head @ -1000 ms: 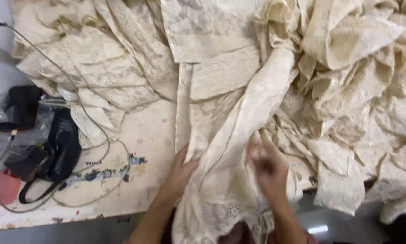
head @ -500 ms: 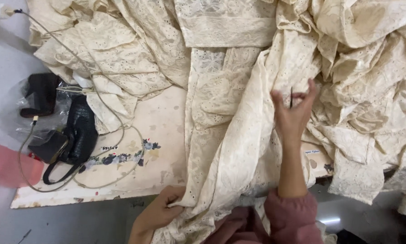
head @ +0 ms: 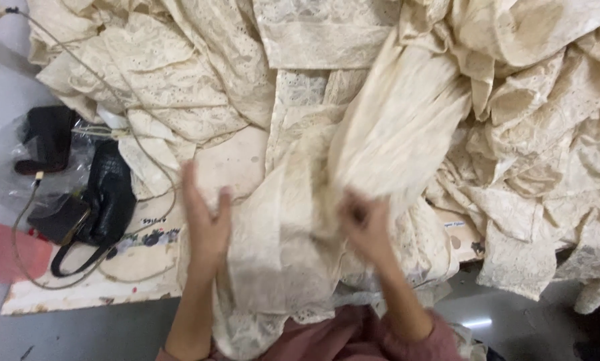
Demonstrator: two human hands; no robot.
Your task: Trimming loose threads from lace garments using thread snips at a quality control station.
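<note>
Head view showed two bare hands over a long cream lace cloth that hung from the table edge toward the person. At the bottom edge a dusty pink sleeve was partly cut off by the frame. The left hand lay flat at the left edge of the cloth, fingers spread and apart, clamped on nothing. The right hand was blurred; its fingers seemed closed on a fold of the cloth, but I could not tell this for sure.

Under the cloth was a worn white table, most of it hidden. A small pale label, rectangular, lay on the table to the right of the right hand, half covered by fabric. At the left front of the table was a small floral print.

Farther left, one black handbag rested at the table side, and one dark object inside a clear plastic bag lay beside it; what it was could not be made out. One thin cable ran across the table from the far left corner.

At the back and right, a big heap of cream lace pieces filled the table; the pieces overlapped too much to count.
</note>
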